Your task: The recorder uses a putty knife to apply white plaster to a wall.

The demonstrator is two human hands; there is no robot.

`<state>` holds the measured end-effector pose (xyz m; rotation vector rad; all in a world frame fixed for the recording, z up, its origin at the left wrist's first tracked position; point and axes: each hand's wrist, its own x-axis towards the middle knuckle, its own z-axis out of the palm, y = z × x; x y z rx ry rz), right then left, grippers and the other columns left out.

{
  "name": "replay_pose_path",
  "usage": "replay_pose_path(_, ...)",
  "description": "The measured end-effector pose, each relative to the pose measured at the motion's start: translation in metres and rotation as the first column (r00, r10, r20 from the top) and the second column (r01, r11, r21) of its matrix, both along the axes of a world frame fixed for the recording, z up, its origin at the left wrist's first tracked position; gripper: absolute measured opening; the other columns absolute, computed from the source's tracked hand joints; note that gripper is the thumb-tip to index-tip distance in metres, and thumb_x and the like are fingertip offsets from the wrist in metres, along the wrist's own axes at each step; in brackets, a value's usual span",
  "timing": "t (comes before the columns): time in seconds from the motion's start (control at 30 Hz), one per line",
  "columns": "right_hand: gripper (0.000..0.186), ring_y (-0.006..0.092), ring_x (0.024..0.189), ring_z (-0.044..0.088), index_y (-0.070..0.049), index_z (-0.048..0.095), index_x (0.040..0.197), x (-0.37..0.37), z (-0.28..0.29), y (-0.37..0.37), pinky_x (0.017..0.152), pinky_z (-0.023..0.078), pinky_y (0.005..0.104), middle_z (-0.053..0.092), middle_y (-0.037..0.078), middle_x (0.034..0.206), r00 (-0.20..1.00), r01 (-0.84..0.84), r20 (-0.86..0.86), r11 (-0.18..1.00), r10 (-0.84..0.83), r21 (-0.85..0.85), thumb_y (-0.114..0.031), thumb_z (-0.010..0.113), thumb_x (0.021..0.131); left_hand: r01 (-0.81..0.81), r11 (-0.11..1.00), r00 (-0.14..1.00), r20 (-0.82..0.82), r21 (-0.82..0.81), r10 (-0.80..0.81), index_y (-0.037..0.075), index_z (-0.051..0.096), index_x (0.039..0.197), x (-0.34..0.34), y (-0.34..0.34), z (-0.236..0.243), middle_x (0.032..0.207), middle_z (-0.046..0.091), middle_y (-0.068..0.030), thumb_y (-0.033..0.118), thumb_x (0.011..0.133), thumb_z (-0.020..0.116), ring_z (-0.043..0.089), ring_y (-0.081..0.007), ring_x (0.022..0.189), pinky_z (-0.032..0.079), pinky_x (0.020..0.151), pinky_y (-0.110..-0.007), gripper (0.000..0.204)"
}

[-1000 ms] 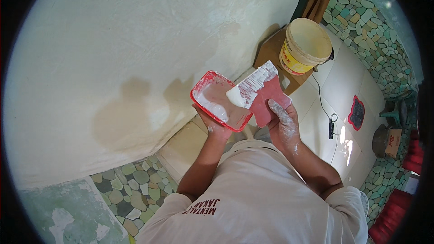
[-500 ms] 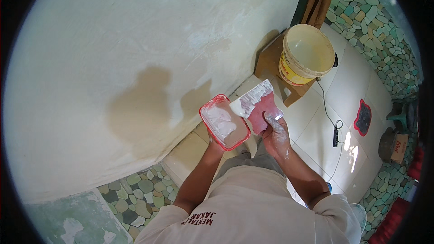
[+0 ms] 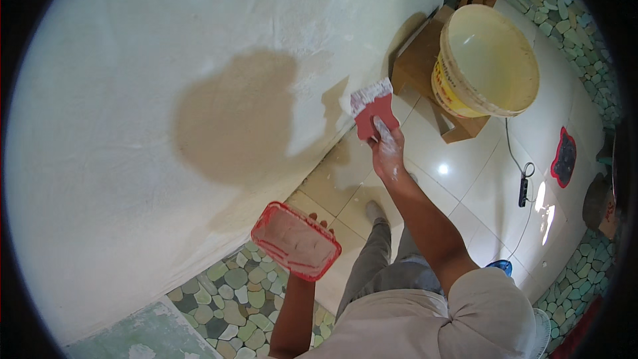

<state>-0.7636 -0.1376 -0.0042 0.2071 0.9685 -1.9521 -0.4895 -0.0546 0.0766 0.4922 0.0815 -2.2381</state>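
Observation:
A red-rimmed plastic tub (image 3: 309, 274) rests in my left hand (image 3: 323, 223), whose fingers curl round its far right side. Only a thin pinkish-white layer of paste coats the bottom. My right hand (image 3: 389, 153), smeared white on the thumb and wrist, grips a red putty scraper (image 3: 377, 114). White paste runs along the scraper's wide far edge. That edge is close to the pale wall (image 3: 133, 126); whether it touches is hard to tell. My two hands are well apart.
A cream bucket (image 3: 453, 90) with a yellow label stands on a brown box-like stand (image 3: 419, 60) by the wall. A power strip (image 3: 523, 193) with its cord and a dark red-edged mat (image 3: 565, 159) lie on the tiles. Pebble flooring (image 3: 232, 292) borders the lower left.
My hands have separated: the scraper has moved up toward the wall, and the tub down and left. The white mound seen in the tub before no longer shows. My view has shifted too.

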Motion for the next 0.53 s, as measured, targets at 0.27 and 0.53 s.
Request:
replay_pose_path(0.27,0.027,0.0102,0.090,0.056,0.001,0.061,0.122,0.071,0.007,-0.131,0.077,0.048,0.0261,0.063,0.003,0.108,0.839,0.282,-0.479,0.959,-0.258,-0.024,-0.012,0.055,0.099,-0.030,0.995,0.996,-0.077,0.096,0.037,0.013,0.038,0.148,0.025,0.032,0.008,0.150,0.040,-0.0193,0.058,0.093,0.051,0.041,-0.0418,0.135,0.026,0.116,-0.060,0.072)
replay_pose_path(0.53,0.033,0.0336,0.104,0.063,-0.007,0.065,0.122,0.165,0.058,-0.096,0.087,0.052,0.0399,0.066,0.016,0.114,0.486,-0.020,-0.869,0.993,-0.089,-0.113,-0.005,0.064,0.089,0.004,0.996,0.977,0.213,-0.094,0.017,0.010,0.033,0.149,0.054,0.045,0.005,0.152,0.035,-0.0164,0.057,0.085,0.064,0.037,-0.0408,0.137,0.031,0.114,-0.058,0.085)
